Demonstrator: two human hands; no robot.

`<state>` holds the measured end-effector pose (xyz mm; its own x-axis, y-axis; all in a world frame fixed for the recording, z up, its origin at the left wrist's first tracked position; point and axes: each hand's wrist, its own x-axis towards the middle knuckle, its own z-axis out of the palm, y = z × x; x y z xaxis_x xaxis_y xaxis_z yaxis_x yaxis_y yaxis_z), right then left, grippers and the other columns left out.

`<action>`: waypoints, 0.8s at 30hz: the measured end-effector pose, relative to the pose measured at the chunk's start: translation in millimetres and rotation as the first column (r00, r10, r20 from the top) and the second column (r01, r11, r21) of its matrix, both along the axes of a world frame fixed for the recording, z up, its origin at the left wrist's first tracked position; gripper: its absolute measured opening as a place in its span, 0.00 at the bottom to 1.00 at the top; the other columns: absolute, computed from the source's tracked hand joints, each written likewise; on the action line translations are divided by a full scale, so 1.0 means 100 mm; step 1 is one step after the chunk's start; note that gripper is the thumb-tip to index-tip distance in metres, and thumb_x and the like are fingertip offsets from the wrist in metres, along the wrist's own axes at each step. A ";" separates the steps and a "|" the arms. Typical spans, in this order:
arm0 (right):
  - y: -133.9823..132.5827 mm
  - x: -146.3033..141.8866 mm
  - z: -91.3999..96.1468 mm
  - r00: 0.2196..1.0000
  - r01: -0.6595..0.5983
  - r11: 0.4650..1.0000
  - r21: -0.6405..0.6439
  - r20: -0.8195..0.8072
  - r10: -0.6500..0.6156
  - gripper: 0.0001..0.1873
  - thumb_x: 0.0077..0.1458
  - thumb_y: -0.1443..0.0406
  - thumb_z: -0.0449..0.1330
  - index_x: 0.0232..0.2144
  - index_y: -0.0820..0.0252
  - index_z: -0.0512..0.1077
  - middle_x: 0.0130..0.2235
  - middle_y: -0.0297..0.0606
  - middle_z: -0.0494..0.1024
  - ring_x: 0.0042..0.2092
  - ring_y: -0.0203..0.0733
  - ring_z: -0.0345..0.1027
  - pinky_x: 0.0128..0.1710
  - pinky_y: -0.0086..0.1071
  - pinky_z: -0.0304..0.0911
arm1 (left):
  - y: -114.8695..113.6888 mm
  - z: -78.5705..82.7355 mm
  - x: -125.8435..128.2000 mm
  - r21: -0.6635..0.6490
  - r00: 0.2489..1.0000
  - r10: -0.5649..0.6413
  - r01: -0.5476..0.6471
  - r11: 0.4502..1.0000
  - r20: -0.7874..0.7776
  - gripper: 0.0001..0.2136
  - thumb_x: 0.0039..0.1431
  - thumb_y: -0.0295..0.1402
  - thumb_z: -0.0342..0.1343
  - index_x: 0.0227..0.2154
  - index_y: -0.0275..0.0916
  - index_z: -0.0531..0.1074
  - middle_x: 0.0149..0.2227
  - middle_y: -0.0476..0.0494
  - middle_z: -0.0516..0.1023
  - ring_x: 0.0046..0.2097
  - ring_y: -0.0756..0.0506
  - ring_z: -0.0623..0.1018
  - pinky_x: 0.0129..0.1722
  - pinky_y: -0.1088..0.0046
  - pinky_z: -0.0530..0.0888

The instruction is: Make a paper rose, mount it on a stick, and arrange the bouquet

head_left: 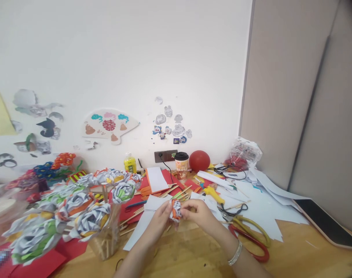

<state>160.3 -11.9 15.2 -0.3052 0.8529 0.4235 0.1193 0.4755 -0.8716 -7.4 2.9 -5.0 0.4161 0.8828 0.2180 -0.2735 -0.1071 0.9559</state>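
A small paper flower [176,209], white with orange outer petals, is held up over the front of the desk. My left hand [162,215] grips it from the left, fingers closed around its side and base. From the right, my right hand [197,212] pinches its edge between thumb and forefinger. Whether a stick runs below the flower is hard to make out. Close beyond the hands lie white paper sheets [153,204] and thin wooden sticks [168,190]. A yellow glue gun [214,195] rests just past my right hand.
Finished paper flowers [92,220] crowd the left, some standing in a clear cup [106,247]. Scissors [253,241] with red and yellow handles and a tablet [329,222] lie at right. Behind stand a drink cup [181,166], red balloon [199,161] and yellow bottle [130,163].
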 end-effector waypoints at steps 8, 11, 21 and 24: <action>-0.04 -0.04 0.03 0.996 0.084 0.995 0.045 -0.014 -0.083 0.04 0.49 0.66 0.60 0.27 0.59 0.75 0.28 0.34 0.76 0.32 0.39 0.69 0.33 0.29 0.63 | 0.01 0.01 0.01 0.008 1.000 0.022 -0.022 1.000 0.009 0.18 0.55 0.49 0.50 0.29 0.37 0.67 0.23 0.53 0.70 0.20 0.52 0.69 0.20 0.75 0.67; -0.03 -0.01 0.02 0.999 0.039 0.999 0.038 -0.012 -0.039 0.06 0.51 0.64 0.58 0.30 0.59 0.75 0.28 0.34 0.76 0.31 0.38 0.68 0.33 0.28 0.63 | -0.02 0.05 0.01 0.014 1.000 0.023 -0.023 1.000 0.008 0.19 0.54 0.51 0.51 0.29 0.36 0.67 0.23 0.51 0.70 0.20 0.52 0.68 0.20 0.75 0.66; -0.05 -0.05 0.05 0.996 0.085 0.996 0.026 -0.006 -0.085 0.03 0.49 0.66 0.60 0.27 0.60 0.73 0.27 0.33 0.74 0.31 0.37 0.67 0.32 0.27 0.61 | 0.00 0.01 0.02 -0.021 0.999 0.023 -0.023 1.000 0.023 0.21 0.50 0.53 0.53 0.28 0.37 0.66 0.21 0.53 0.69 0.19 0.53 0.68 0.19 0.75 0.66; -0.04 -0.03 0.05 0.993 0.103 0.991 0.087 0.049 -0.107 0.03 0.50 0.66 0.60 0.27 0.59 0.74 0.28 0.34 0.76 0.32 0.38 0.68 0.34 0.29 0.61 | 0.03 -0.03 0.00 -0.016 1.000 0.007 -0.007 1.000 0.021 0.20 0.53 0.51 0.52 0.29 0.36 0.66 0.21 0.53 0.69 0.19 0.53 0.68 0.20 0.75 0.66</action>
